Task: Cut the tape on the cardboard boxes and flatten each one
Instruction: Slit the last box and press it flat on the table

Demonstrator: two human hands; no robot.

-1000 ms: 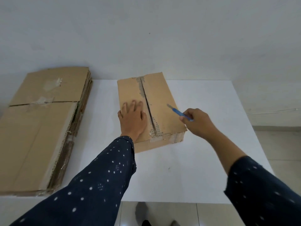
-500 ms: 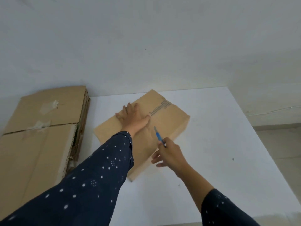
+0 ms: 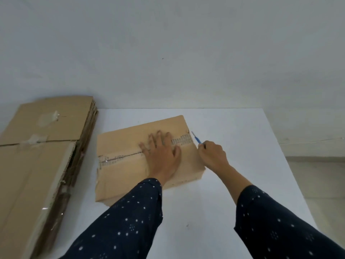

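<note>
Your left hand (image 3: 162, 156) lies flat on the box (image 3: 123, 180), fingers straight and spread, covering the middle of the top seam (image 3: 119, 157). The box is brown cardboard, closed and skewed on the table (image 3: 196, 212); its contents cannot be told. The taped seam runs left from under your fingers, with printed marks along it and also just right of your fingertips. Your right hand (image 3: 212, 156) is curled round a blue cutter (image 3: 197, 138), its tip close by the seam's right end. A stack (image 3: 37, 165) of flattened boxes lies well left of your left fingers.
</note>
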